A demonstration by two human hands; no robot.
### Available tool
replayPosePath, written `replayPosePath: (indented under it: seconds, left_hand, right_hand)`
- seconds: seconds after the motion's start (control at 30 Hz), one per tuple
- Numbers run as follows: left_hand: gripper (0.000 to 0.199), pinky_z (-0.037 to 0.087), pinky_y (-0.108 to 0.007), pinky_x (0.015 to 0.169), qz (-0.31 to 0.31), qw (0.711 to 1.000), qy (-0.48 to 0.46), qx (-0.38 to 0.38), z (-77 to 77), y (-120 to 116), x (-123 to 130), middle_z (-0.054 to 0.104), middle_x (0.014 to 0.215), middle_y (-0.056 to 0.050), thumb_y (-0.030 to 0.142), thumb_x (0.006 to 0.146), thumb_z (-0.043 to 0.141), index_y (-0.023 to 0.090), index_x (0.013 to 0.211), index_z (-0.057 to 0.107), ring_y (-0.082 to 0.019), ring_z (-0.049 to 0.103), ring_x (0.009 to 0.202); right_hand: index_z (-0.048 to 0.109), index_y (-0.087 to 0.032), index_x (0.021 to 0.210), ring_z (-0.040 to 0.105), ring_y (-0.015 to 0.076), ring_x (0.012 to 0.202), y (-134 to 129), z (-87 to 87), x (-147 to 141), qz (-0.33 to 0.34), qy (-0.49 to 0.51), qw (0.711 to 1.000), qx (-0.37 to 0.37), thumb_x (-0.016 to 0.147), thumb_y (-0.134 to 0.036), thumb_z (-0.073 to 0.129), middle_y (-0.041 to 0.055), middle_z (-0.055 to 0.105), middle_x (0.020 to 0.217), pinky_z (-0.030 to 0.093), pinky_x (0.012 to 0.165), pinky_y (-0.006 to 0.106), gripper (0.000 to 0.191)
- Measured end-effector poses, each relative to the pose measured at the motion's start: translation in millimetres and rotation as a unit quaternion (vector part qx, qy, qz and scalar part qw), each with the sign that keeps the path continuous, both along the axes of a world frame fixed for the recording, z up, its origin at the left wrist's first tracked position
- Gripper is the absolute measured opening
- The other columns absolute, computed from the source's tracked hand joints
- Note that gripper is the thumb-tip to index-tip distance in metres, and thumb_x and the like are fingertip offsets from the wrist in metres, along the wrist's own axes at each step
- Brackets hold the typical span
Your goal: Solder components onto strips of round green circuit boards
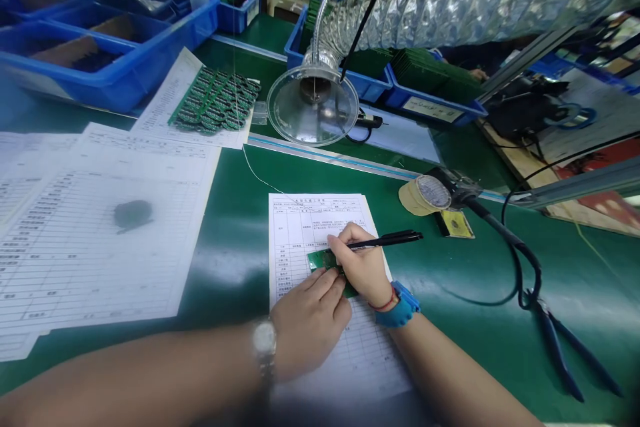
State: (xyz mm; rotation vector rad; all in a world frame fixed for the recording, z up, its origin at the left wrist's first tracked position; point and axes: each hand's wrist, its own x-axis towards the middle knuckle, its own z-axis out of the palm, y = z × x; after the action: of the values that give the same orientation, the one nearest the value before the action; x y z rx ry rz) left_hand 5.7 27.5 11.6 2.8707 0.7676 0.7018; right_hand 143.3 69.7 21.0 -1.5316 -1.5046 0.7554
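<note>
A printed form (293,223) lies on the green bench mat, with a small green circuit board (320,259) on top of it. My left hand (313,320), with a watch at the wrist, lies over the board, fingertips pressing on its surface. In my right hand (364,267) is a black pen (395,239), gripped between thumb and fingers with its rear end pointing right. The pen tip is hidden behind my fingers near the board. A blue band circles my right wrist.
Papers (125,227) cover the left side, with a stack of green boards (215,100) behind. Blue bins (120,80) stand at the back. A fume funnel (313,107) hangs centrally. A soldering iron holder (425,195) and pliers (560,347) lie right.
</note>
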Motion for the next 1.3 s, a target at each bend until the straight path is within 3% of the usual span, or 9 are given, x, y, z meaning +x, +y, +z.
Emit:
replayPosePath:
  seconds: [0.2, 0.33, 0.47, 0.67, 1.3]
  left_hand:
    - [0.018, 0.041, -0.038, 0.095, -0.02, 0.999, 0.047, -0.011, -9.2, 6, -2, 0.058, 0.114, -0.016, 0.013, 0.081, 0.042, 0.008, 0.091, 0.056, -0.027, 0.05, 0.113]
    - [0.019, 0.039, -0.038, 0.097, -0.025, 0.997, 0.065, -0.026, -7.8, 6, -3, 0.057, 0.118, -0.014, 0.013, 0.081, 0.041, 0.009, 0.093, 0.056, -0.026, 0.047, 0.116]
    - [0.019, 0.041, -0.038, 0.095, -0.017, 0.998, 0.058, -0.02, -6.5, 5, -2, 0.059, 0.115, -0.014, 0.01, 0.08, 0.041, 0.01, 0.09, 0.057, -0.026, 0.049, 0.113]
    - [0.02, 0.042, -0.038, 0.096, -0.021, 0.996, 0.075, -0.04, -5.1, 3, -2, 0.058, 0.117, -0.014, 0.009, 0.078, 0.042, 0.01, 0.092, 0.056, -0.026, 0.048, 0.115]
    - [0.023, 0.043, -0.038, 0.094, -0.022, 0.997, 0.066, -0.036, 1.8, 3, -1, 0.06, 0.112, -0.016, 0.008, 0.083, 0.036, 0.008, 0.089, 0.058, -0.026, 0.051, 0.112]
  right_hand:
    - [0.043, -0.019, 0.061, 0.037, 0.0081, 0.042, 6, 15.5, 21, -0.058, 0.152, 0.987, 0.013, 0.078, -0.028, 0.06, -0.0069, 0.041, 0.045, 0.029, 0.043, 0.022, 0.025]
    - [0.053, -0.019, 0.072, 0.04, 0.0084, 0.049, 8, 28.8, 41, -0.014, 0.065, 0.998, 0.014, 0.074, -0.026, 0.064, -0.0045, 0.048, 0.057, 0.032, 0.046, 0.022, 0.013]
    - [0.05, -0.018, 0.062, 0.042, 0.0093, 0.051, 4, 18.2, 48, 0.032, -0.033, 0.999, 0.008, 0.073, -0.024, 0.064, -0.0035, 0.048, 0.057, 0.034, 0.048, 0.022, 0.019]
    - [0.04, -0.018, 0.052, 0.038, 0.0087, 0.048, 1, -3.0, 37, 0.033, -0.058, 0.998, 0.018, 0.076, -0.023, 0.058, -0.0051, 0.039, 0.05, 0.034, 0.049, 0.023, 0.031]
    - [0.038, -0.019, 0.051, 0.037, 0.0081, 0.045, 2, -7.3, 30, 0.043, -0.102, 0.993, 0.044, 0.077, -0.021, 0.055, -0.0053, 0.04, 0.047, 0.032, 0.048, 0.023, 0.031]
